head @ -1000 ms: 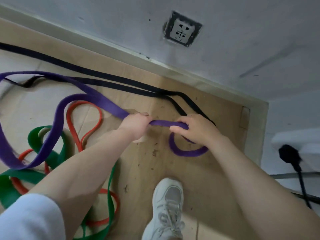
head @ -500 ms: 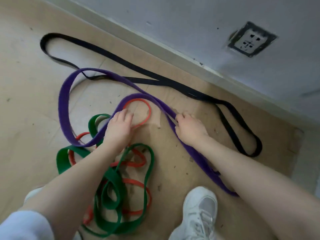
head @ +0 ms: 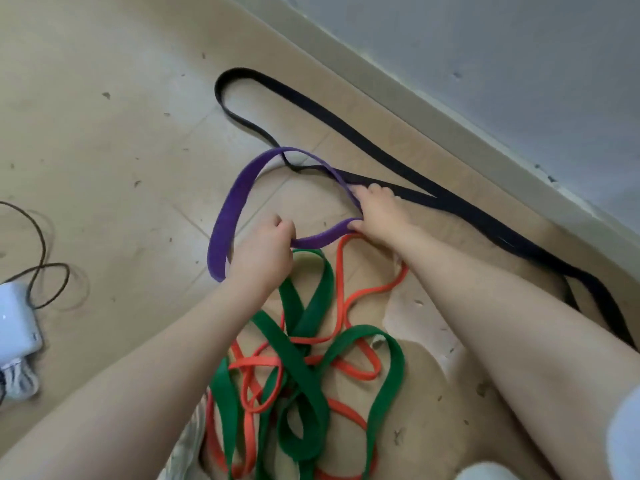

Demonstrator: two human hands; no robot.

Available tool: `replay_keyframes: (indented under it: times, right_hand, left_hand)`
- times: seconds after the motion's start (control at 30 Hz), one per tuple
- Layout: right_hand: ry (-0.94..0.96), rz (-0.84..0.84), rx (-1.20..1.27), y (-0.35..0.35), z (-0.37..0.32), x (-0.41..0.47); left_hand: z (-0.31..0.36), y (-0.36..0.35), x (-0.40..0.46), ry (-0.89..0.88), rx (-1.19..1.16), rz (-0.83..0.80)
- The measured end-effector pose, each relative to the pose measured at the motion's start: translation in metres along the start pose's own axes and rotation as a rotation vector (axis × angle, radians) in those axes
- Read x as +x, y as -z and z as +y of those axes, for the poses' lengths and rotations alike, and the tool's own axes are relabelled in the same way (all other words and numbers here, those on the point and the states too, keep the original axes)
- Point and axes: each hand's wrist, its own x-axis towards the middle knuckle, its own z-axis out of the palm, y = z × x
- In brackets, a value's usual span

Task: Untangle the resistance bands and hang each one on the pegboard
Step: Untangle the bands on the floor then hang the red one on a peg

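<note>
A purple band (head: 231,206) loops over the floor in the middle of the view. My left hand (head: 265,252) is closed around its near end. My right hand (head: 379,211) grips it further along, where two of its strands meet. Below my hands a green band (head: 294,362) and an orange band (head: 360,296) lie knotted together in a pile. A long black band (head: 346,128) runs along the foot of the wall, passing under the purple loop near my right hand. No pegboard is in view.
A grey wall with a pale skirting board (head: 450,129) crosses the upper right. At the left edge lie a white box (head: 15,320) and a thin dark cable (head: 41,244). The floor is tan tile with scattered dirt specks.
The view has swung left, so the socket is out of frame. Both hands have gathered the purple band into a smaller loop and shifted along it, away from the green and orange pile.
</note>
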Motion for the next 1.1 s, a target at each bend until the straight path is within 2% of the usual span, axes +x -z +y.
replay_keyframes:
  times: [0.07,0.17,0.23,0.3,0.37,0.57,0.63,0.67,0.77,0.8,0.87,0.93,1.0,1.1]
  right_hand:
    - [0.061,-0.043,0.027,-0.002,-0.004,0.003]
    - [0.044,-0.036,0.118,-0.008,-0.010,0.004]
    - [0.026,-0.001,0.134,-0.014,-0.014,0.004]
    - [0.004,0.064,0.100,-0.020,-0.014,0.006]
    - [0.002,0.080,0.109,-0.025,-0.014,0.008]
    - [0.138,0.020,0.046,-0.035,-0.029,0.022]
    - [0.262,-0.001,0.002,-0.035,-0.031,0.021]
    - [0.334,-0.013,-0.045,-0.034,-0.031,0.018]
    - [0.425,-0.012,-0.075,-0.030,-0.027,0.011]
    - [0.433,-0.011,-0.062,-0.029,-0.027,0.009]
    - [0.452,-0.022,-0.096,-0.028,-0.028,0.008]
    - [0.447,-0.023,-0.101,-0.029,-0.031,0.006]
    - [0.442,0.007,-0.061,-0.031,-0.034,0.007]
    - [0.442,0.058,-0.075,-0.030,-0.031,0.013]
  left_hand:
    - [-0.010,0.016,0.013,-0.083,0.103,0.130]
    - [-0.015,0.033,0.034,-0.136,0.212,0.239]
    - [-0.018,0.029,0.043,-0.099,0.282,0.190]
    - [-0.023,0.014,0.045,-0.031,0.339,0.067]
    - [-0.027,-0.002,0.044,0.058,0.295,-0.017]
    - [-0.022,-0.019,0.050,0.344,-0.029,-0.003]
    - [-0.026,-0.021,0.048,0.458,-0.066,-0.023]
    - [-0.027,-0.022,0.047,0.544,-0.167,-0.024]
    - [-0.012,-0.012,0.050,0.809,-0.844,0.082]
    - [-0.006,-0.009,0.055,0.855,-1.000,0.124]
    - [0.006,-0.006,0.066,0.877,-1.125,0.199]
    - [0.014,-0.006,0.077,0.825,-0.976,0.276]
    - [0.015,-0.010,0.088,0.699,-0.757,0.338]
    - [0.006,-0.013,0.099,0.577,-0.638,0.365]
